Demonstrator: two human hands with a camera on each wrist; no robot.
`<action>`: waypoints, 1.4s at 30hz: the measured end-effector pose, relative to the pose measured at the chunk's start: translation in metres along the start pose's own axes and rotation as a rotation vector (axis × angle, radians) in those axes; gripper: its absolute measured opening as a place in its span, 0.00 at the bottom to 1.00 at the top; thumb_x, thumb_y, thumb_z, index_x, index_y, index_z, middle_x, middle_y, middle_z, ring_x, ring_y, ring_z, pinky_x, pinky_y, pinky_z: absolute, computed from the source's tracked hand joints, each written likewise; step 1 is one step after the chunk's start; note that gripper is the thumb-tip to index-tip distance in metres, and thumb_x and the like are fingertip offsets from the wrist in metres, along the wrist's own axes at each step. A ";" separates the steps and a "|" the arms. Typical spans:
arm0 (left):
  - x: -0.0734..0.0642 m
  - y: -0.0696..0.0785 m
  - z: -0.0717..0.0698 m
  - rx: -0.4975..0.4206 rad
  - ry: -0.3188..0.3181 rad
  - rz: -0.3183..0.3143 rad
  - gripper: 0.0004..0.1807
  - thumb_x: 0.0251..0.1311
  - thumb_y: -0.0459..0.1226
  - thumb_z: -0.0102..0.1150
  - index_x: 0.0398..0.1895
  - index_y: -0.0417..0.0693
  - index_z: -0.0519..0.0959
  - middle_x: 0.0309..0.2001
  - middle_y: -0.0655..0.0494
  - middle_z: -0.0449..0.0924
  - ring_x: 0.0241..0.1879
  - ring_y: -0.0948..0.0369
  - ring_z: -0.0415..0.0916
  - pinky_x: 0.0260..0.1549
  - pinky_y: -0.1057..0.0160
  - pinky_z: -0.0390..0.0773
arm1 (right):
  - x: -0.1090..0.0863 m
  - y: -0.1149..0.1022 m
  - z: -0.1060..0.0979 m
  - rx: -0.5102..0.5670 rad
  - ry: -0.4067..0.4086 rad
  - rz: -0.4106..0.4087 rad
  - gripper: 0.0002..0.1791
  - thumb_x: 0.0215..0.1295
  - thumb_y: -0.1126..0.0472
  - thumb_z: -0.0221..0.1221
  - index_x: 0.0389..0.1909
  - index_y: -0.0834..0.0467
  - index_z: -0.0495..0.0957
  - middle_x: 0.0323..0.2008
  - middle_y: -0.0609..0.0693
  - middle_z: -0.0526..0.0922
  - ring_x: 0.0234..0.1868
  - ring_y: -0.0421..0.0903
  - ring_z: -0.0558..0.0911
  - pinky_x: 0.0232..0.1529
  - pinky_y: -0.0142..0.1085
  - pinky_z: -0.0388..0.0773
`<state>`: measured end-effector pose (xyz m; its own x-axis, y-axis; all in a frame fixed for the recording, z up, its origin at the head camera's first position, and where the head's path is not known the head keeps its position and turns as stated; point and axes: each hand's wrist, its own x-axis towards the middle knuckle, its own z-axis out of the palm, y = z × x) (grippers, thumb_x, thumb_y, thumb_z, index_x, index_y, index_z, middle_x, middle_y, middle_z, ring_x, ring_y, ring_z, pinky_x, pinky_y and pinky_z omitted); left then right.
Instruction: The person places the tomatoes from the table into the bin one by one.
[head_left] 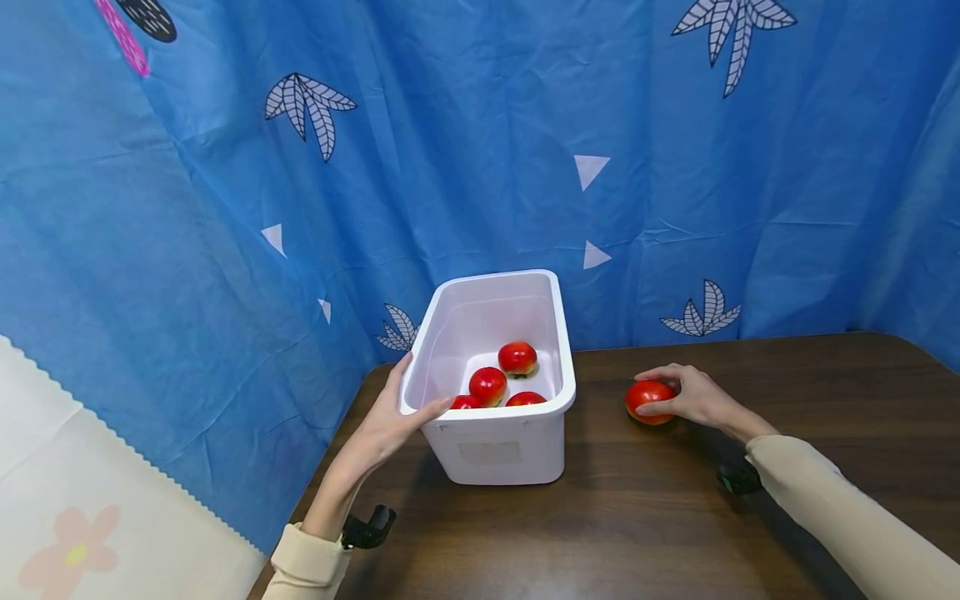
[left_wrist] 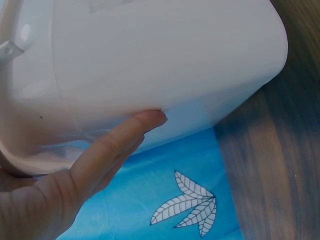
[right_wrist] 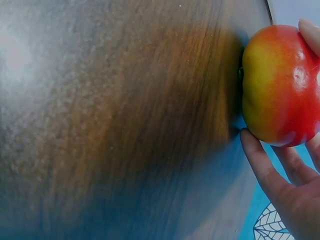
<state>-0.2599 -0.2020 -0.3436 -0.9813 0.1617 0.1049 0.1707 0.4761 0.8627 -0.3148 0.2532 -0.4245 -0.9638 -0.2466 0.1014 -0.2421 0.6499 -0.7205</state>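
Note:
A white plastic bin (head_left: pixel 491 450) stands on the table, with several red tomatoes (head_left: pixel 517 358) inside; its front wall partly hides some. My left hand (head_left: pixel 390 421) grips the bin's left front corner, thumb over the rim. In the left wrist view, fingers (left_wrist: pixel 117 142) lie along the outside of the bin wall (left_wrist: pixel 165 60). To the right of the bin, my right hand (head_left: pixel 693 396) holds a tomato (head_left: pixel 648 403) between thumb and fingers. Seen from the right wrist, that tomato (right_wrist: pixel 280 85) is red with a yellow-green end, close to the tabletop.
The dark wooden table (head_left: pixel 615 533) extends to both sides of the bin. Behind it hangs a blue cloth (head_left: pixel 487 167) with leaf and triangle prints, reaching the table's back edge. A pale cloth with a flower print (head_left: pixel 90 517) lies at the lower left.

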 end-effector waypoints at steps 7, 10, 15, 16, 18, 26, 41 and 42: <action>0.001 -0.001 0.000 -0.009 -0.001 -0.010 0.57 0.62 0.52 0.71 0.84 0.51 0.44 0.75 0.40 0.60 0.67 0.39 0.69 0.59 0.39 0.80 | -0.004 -0.002 0.002 -0.011 0.024 0.012 0.33 0.58 0.57 0.77 0.62 0.68 0.80 0.59 0.73 0.75 0.53 0.66 0.77 0.49 0.56 0.85; 0.001 -0.001 -0.001 -0.010 -0.001 -0.011 0.57 0.62 0.52 0.71 0.84 0.51 0.43 0.75 0.39 0.60 0.67 0.39 0.68 0.59 0.39 0.80 | -0.004 -0.003 0.004 -0.011 0.039 0.013 0.33 0.59 0.56 0.77 0.61 0.67 0.80 0.58 0.71 0.76 0.53 0.66 0.77 0.49 0.55 0.85; 0.000 -0.002 0.000 -0.017 0.000 -0.015 0.57 0.62 0.51 0.71 0.84 0.51 0.44 0.75 0.39 0.61 0.67 0.38 0.69 0.59 0.40 0.80 | -0.004 -0.004 0.008 -0.006 0.048 0.038 0.33 0.60 0.54 0.76 0.62 0.67 0.80 0.57 0.70 0.77 0.53 0.66 0.77 0.49 0.55 0.85; 0.000 -0.002 0.000 -0.021 -0.002 -0.016 0.57 0.62 0.51 0.71 0.84 0.50 0.44 0.75 0.38 0.61 0.67 0.39 0.69 0.58 0.40 0.81 | -0.005 -0.004 0.008 -0.001 0.047 0.047 0.33 0.60 0.54 0.76 0.62 0.66 0.80 0.57 0.70 0.77 0.53 0.66 0.77 0.49 0.54 0.85; -0.001 -0.002 0.001 -0.021 0.000 -0.019 0.57 0.62 0.50 0.71 0.84 0.50 0.44 0.75 0.38 0.61 0.66 0.39 0.69 0.58 0.40 0.81 | -0.006 -0.004 0.008 0.009 0.042 0.060 0.33 0.60 0.53 0.76 0.62 0.66 0.80 0.58 0.71 0.77 0.53 0.66 0.77 0.48 0.53 0.86; -0.001 -0.002 0.002 -0.035 -0.003 0.001 0.56 0.63 0.49 0.71 0.84 0.50 0.44 0.75 0.38 0.60 0.67 0.39 0.69 0.58 0.40 0.81 | -0.006 -0.018 -0.009 0.083 0.081 0.078 0.35 0.66 0.47 0.71 0.67 0.64 0.77 0.63 0.71 0.76 0.54 0.63 0.78 0.50 0.53 0.84; -0.002 0.001 -0.001 -0.024 -0.008 0.006 0.57 0.63 0.50 0.71 0.85 0.48 0.43 0.75 0.38 0.60 0.67 0.37 0.68 0.59 0.39 0.80 | 0.009 -0.102 -0.043 0.268 0.199 -0.081 0.34 0.70 0.53 0.68 0.72 0.62 0.73 0.69 0.67 0.73 0.68 0.68 0.71 0.45 0.30 0.81; -0.002 0.001 -0.001 -0.022 -0.008 0.006 0.57 0.63 0.50 0.70 0.85 0.48 0.42 0.75 0.38 0.60 0.67 0.37 0.68 0.59 0.39 0.80 | 0.010 -0.109 -0.044 0.282 0.197 -0.090 0.33 0.71 0.54 0.68 0.72 0.62 0.73 0.68 0.67 0.74 0.68 0.67 0.71 0.46 0.29 0.81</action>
<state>-0.2576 -0.2029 -0.3423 -0.9794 0.1718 0.1062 0.1746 0.4559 0.8727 -0.3030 0.2111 -0.3151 -0.9497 -0.1327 0.2838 -0.3133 0.4014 -0.8607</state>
